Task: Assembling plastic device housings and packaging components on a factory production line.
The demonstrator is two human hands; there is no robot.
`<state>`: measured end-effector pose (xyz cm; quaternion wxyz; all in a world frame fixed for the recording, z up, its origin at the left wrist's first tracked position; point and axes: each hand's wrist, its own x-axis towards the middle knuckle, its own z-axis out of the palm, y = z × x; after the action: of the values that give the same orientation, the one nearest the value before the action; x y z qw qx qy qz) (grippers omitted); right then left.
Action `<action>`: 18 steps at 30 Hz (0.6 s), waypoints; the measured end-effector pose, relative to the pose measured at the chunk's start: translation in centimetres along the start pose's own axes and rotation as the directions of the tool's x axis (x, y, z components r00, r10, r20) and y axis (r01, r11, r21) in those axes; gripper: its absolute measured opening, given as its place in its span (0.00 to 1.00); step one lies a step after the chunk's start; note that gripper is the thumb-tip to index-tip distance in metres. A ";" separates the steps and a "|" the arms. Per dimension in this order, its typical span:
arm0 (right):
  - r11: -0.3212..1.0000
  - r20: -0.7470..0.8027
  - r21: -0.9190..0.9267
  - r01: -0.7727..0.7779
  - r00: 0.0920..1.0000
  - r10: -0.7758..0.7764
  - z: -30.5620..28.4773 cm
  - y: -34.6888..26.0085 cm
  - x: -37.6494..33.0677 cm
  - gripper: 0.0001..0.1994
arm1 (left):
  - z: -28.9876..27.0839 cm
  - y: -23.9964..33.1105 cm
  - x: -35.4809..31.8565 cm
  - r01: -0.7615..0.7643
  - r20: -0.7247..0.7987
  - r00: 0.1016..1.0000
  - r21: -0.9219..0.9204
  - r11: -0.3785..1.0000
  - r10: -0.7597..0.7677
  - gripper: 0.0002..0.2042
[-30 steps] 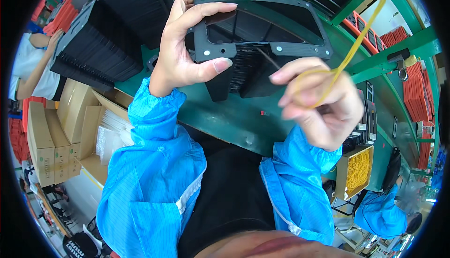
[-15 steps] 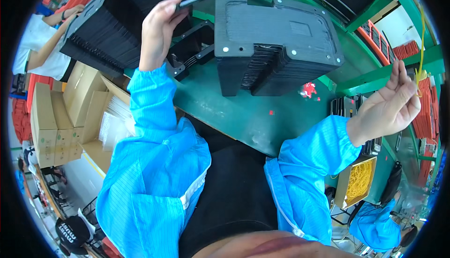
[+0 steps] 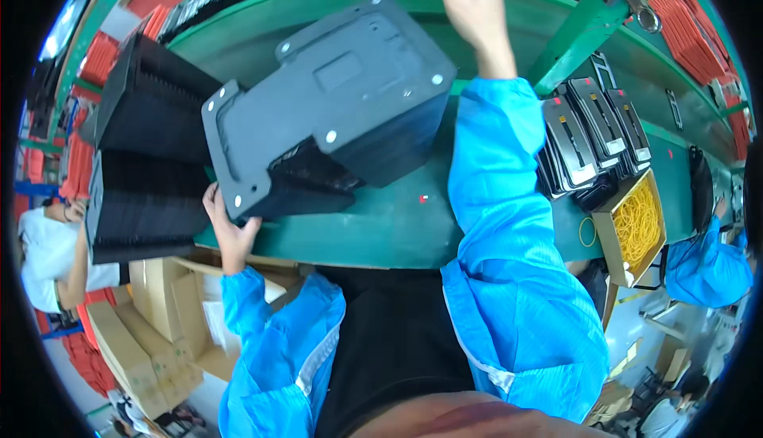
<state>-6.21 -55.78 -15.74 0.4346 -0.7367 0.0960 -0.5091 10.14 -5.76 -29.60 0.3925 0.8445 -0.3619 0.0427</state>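
A tall stack of black notched panels (image 3: 342,128) stands tilted across my view, with round pale spots on its top panel. At its near left corner, my left hand (image 3: 230,231) grips the edge of the top black panel, fingers on one side and thumb on the other. My right hand (image 3: 477,13) is raised beyond the stack's right end, at the upper edge of the view. Its fingertips are cut off there, so whether they hold anything is hidden.
More black panel stacks (image 3: 147,176) rise at the left. Flat dark parts (image 3: 584,132) and a box of yellow rubber bands (image 3: 636,223) lie right on the green bench (image 3: 381,235). A green post (image 3: 584,32) stands beyond. Cardboard boxes (image 3: 151,343) are lower left; co-workers (image 3: 52,263) sit nearby.
My view has swung right. My left hand has come down from holding a thin black part aloft to the stack's near corner. My right hand, which pinched yellow rubber bands, has moved up and away.
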 end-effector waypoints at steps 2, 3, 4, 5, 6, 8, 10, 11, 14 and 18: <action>0.953 -0.014 -0.288 0.092 0.995 -0.100 0.7 4.0 0.6 0.10 | 2.0 -2.8 -1.1 -0.022 -0.073 0.997 0.029 0.999 0.024 0.33; 0.943 0.073 -0.315 0.109 0.993 -0.090 1.1 6.5 0.7 0.11 | 2.8 -3.2 -1.0 -0.028 -0.137 0.990 0.034 0.999 0.033 0.30; 0.932 0.159 -0.340 0.128 0.984 -0.077 1.7 9.0 0.4 0.11 | 3.1 -3.6 -0.9 -0.049 -0.131 0.990 0.029 0.998 0.052 0.30; 0.917 0.236 -0.388 0.096 0.972 -0.002 3.0 10.9 -0.3 0.10 | 3.2 -3.6 -1.1 -0.062 -0.115 0.991 0.037 0.997 0.066 0.29; 0.902 0.300 -0.424 0.074 0.952 0.063 4.2 12.2 -0.7 0.09 | 3.0 -3.1 -1.1 -0.083 -0.108 0.990 0.057 0.995 0.089 0.28; 0.806 0.388 -0.572 0.151 0.916 0.104 7.1 14.3 -1.7 0.09 | 2.7 -3.1 -1.6 -0.097 -0.105 0.989 0.075 0.993 0.104 0.27; 0.792 0.389 -0.584 0.179 0.918 0.080 9.8 14.8 -2.9 0.09 | 2.6 -3.5 -2.5 0.030 0.006 0.999 0.177 0.984 -0.032 0.26; 0.775 0.389 -0.600 0.199 0.919 0.065 10.7 15.0 -3.3 0.08 | 2.4 -3.6 -2.9 0.091 0.056 0.993 0.232 0.969 -0.106 0.26; 0.718 0.439 -0.633 0.288 0.898 0.027 13.3 16.5 -3.7 0.08 | 1.5 -10.2 -5.3 0.118 0.015 0.992 0.184 0.976 -0.123 0.26; 0.588 0.470 -0.728 0.353 0.881 0.052 14.3 17.6 -3.0 0.07 | 1.8 -10.3 -4.7 0.113 -0.030 0.994 0.140 0.984 -0.110 0.28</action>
<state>9.56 -56.89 -32.21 0.0236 -0.9525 0.1462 -0.2661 12.93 0.16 -39.04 0.3373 0.8885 -0.3060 0.0555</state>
